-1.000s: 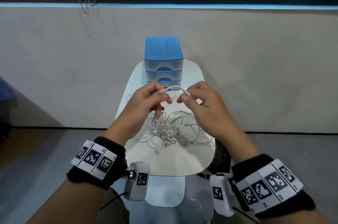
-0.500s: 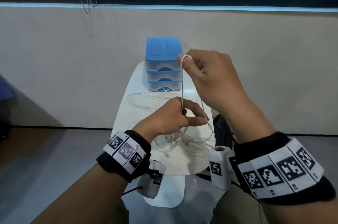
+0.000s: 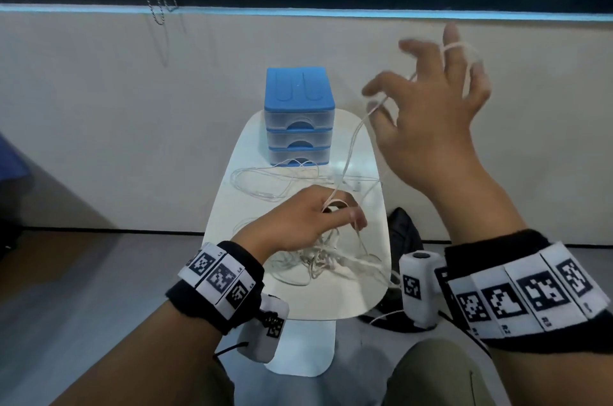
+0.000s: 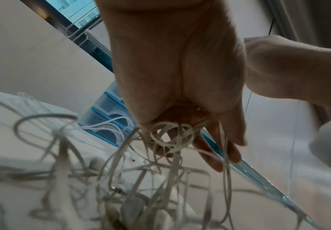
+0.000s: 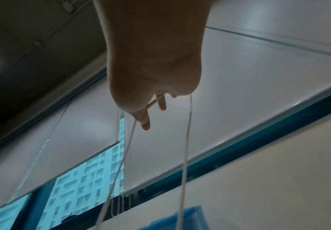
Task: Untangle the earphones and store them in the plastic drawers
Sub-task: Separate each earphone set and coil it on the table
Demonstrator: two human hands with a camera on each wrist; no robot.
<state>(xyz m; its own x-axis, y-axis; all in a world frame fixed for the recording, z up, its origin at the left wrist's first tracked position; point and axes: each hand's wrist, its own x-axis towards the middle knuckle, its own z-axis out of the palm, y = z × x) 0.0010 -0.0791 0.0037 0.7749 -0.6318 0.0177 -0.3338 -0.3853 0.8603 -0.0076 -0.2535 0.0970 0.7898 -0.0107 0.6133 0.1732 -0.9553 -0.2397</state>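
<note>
White cable is everywhere here: the earphones (image 3: 325,259) lie mostly in a knotted heap on the near half of the desk (image 3: 351,299), with one loose loop spread toward the plastic drawers (image 3: 299,117) at the far end, all three drawers closed. We have the right hand (image 3: 428,113) raised high to the right with its fingers spread, a loop of cord draped over them and running down to the left hand (image 3: 298,223), which pinches that strand just above the heap. The right hand is blurred, so we cannot tell how firmly the cord sits on it.

To do this step well, we judge the left grip should stay light, letting the strand slide through while holding the heap down, so that lifting frees length instead of hoisting the whole knot. A hard pull would likely cinch the tangle. We should also watch the draped loop: on spread fingers it may slip off. Following the strand into the heap would show where it crosses.
</note>
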